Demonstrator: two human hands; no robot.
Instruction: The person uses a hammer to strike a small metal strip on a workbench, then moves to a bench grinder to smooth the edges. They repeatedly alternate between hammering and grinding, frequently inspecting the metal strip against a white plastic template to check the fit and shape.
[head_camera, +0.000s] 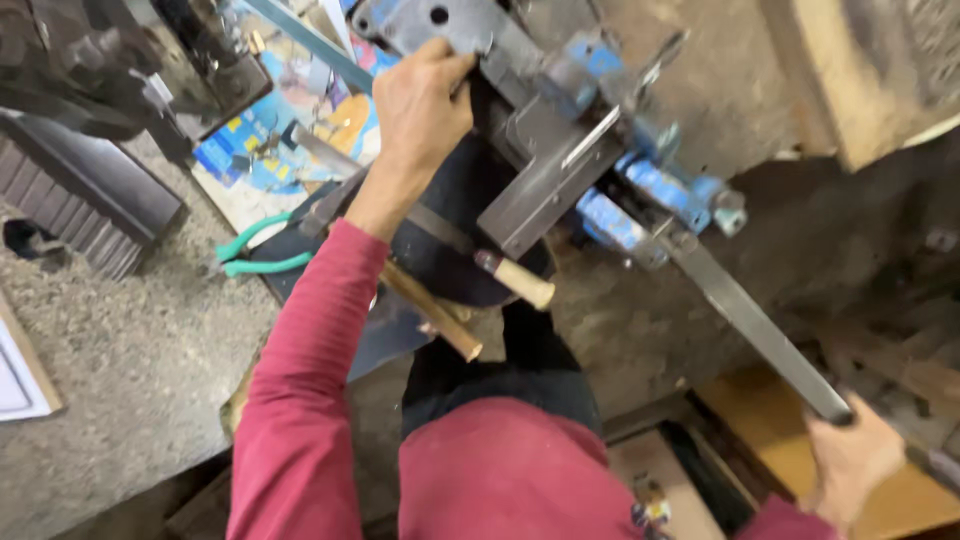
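A worker's left hand (425, 100) presses a grey metal piece (548, 185) into a blue bench vise (640, 190); the right hand (850, 460) is closed around its long lever (760, 325). A slip could pinch fingers.

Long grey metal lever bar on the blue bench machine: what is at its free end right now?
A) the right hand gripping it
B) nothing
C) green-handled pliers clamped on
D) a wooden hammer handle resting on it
A: the right hand is closed round the lower end of the long grey metal lever bar.
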